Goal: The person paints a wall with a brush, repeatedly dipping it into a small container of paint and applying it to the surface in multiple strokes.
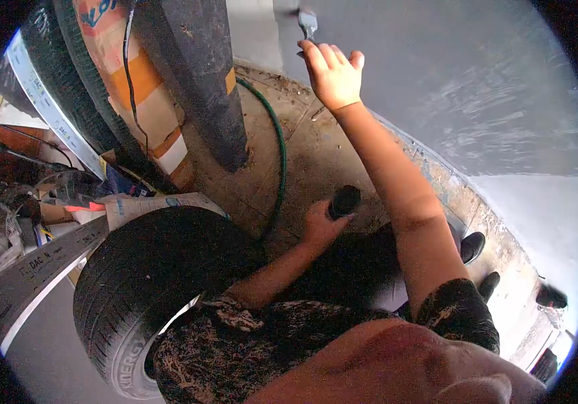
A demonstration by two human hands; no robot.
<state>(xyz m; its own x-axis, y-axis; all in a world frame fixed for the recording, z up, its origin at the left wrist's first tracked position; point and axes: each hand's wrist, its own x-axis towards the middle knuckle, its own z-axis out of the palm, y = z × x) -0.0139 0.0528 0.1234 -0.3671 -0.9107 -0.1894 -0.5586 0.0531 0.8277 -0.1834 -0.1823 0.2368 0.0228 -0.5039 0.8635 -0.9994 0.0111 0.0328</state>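
Note:
My right hand (337, 75) is raised at the top, its fingers closed around the handle of a paintbrush (308, 24). The bristles meet the wall (430, 60), at the border between a grey painted area and a paler patch. Streaky brush marks show on the grey to the right. Lower down, near my body, my left hand (320, 227) is wrapped around a small dark cup-like container (345, 202). What is inside the container is too dark to make out.
Beside me on the left stands a car tire (161, 283), with more tires (77, 74) and cardboard boxes (147, 101) behind. A dark post (198, 74) rises near the wall. A green hose (279, 141) runs across the tiled floor (316, 161). Dark shoes (472, 248) are at lower right.

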